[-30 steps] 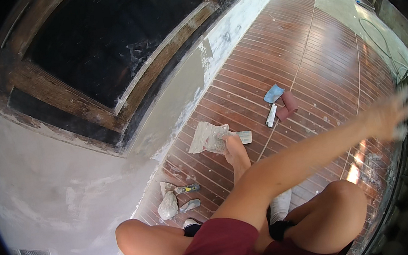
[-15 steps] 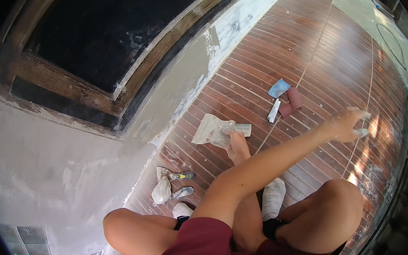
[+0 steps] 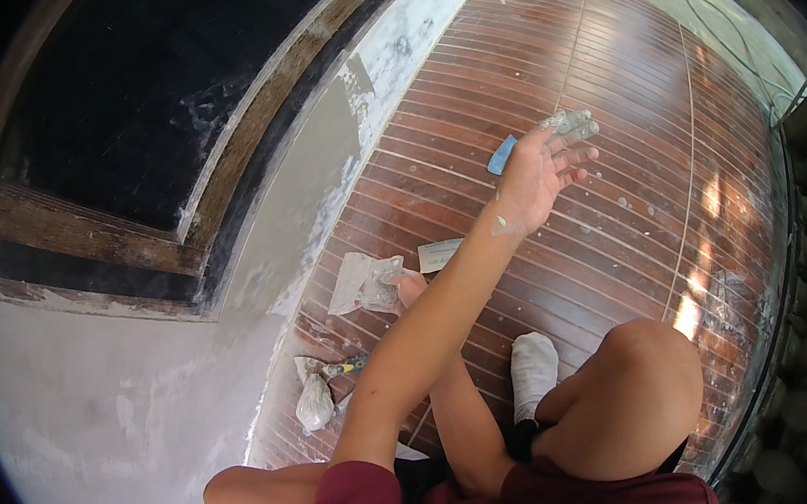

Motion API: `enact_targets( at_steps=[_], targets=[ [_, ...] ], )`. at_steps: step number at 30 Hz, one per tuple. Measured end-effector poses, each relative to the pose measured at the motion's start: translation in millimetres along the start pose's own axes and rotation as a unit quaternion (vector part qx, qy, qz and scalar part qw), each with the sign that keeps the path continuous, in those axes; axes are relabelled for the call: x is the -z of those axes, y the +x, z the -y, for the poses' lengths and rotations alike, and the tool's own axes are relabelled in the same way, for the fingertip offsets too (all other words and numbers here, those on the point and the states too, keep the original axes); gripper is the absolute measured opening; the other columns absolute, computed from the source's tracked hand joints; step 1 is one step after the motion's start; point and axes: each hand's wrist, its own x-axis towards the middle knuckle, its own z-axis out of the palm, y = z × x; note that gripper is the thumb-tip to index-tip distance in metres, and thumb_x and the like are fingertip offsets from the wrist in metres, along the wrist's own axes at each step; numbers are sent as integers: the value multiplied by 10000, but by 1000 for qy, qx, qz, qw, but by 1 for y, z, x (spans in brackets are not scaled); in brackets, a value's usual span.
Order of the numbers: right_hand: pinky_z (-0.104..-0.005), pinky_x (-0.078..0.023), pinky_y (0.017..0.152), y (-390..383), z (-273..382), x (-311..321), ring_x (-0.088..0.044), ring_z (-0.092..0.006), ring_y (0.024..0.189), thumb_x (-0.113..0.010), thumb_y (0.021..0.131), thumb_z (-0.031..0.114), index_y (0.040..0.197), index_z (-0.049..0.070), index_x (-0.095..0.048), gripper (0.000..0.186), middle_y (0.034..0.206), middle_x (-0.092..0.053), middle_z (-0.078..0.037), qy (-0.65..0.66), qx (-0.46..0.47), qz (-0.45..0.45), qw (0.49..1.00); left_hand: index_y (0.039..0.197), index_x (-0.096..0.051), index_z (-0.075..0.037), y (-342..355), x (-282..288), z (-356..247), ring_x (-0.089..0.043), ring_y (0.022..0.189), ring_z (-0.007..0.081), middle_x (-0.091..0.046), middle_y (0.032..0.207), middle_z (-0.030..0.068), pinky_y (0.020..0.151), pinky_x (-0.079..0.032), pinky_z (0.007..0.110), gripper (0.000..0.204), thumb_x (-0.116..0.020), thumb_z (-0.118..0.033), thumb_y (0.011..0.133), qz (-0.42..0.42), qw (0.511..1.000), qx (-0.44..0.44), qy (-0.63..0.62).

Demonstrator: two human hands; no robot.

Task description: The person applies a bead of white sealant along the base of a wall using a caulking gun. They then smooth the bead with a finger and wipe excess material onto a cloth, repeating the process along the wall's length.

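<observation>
My arms cross, the left over the right. My left hand (image 3: 532, 178) is raised above the tiled floor at centre right, fingers apart, with whitish paste coating some fingertips. I see nothing clearly held in it. Just past its wrist side lies a blue curved piece (image 3: 502, 155), partly hidden by the hand. My right hand (image 3: 411, 289) is partly covered by the left forearm; its fingers close on a crumpled clear plastic bag (image 3: 355, 282) with greyish-white contents. A pale printed card (image 3: 438, 254) lies on the floor beside that bag.
A knotted plastic bag (image 3: 314, 403) sits by the plastered wall (image 3: 121, 394), next to a yellow-and-grey handle (image 3: 345, 367). A dark-paned wooden frame (image 3: 242, 141) is set in the wall. My socked foot (image 3: 534, 366) rests on the tiles; a hose (image 3: 727, 36) lies far right.
My left hand has swung left and away from me, now covering the reddish sheet and white piece. My right hand has shifted left with the bag, uncovering more of the card. The view has turned.
</observation>
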Motion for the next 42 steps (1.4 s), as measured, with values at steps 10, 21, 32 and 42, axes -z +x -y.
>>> enact_targets(
  at_steps=[10, 21, 32, 42],
  targets=[
    [-323, -420, 596, 10, -24, 9, -528, -137, 669, -611, 886, 258, 846, 9, -639, 254, 737, -581, -36, 149, 54, -56, 986, 1411, -401, -92, 32, -69, 7, -603, 993, 209, -531, 1337, 136, 819, -465, 324, 521, -401, -401, 991, -1, 892, -446, 72],
    [-330, -438, 591, 2, -20, 13, -556, -151, 685, -599, 890, 236, 893, 1, -639, 238, 772, -605, -57, 220, -32, -17, 975, 1444, -342, -43, 16, -135, 202, -499, 1184, 327, -502, 1286, 203, 998, -396, 482, 731, -610, -420, 878, 376, 672, -100, 630],
    [-337, -455, 585, 1, -34, -19, -585, -165, 701, -588, 894, 214, 939, -7, -638, 231, 806, -629, -77, 249, -88, 25, 964, 1399, -426, -53, 16, 25, 35, -632, 975, 211, -588, 1278, 153, 818, -504, 317, 575, -435, -442, 976, 23, 998, 5, 59],
    [-343, -471, 580, 6, -35, -37, -610, -178, 715, -577, 897, 194, 982, -14, -638, 233, 838, -650, -96, 255, -107, 30, 960, 1333, -490, -39, -63, 102, -25, -609, 1048, 265, -580, 1295, 132, 840, -464, 347, 518, -429, -414, 982, -91, 992, -63, -59]
  ],
)
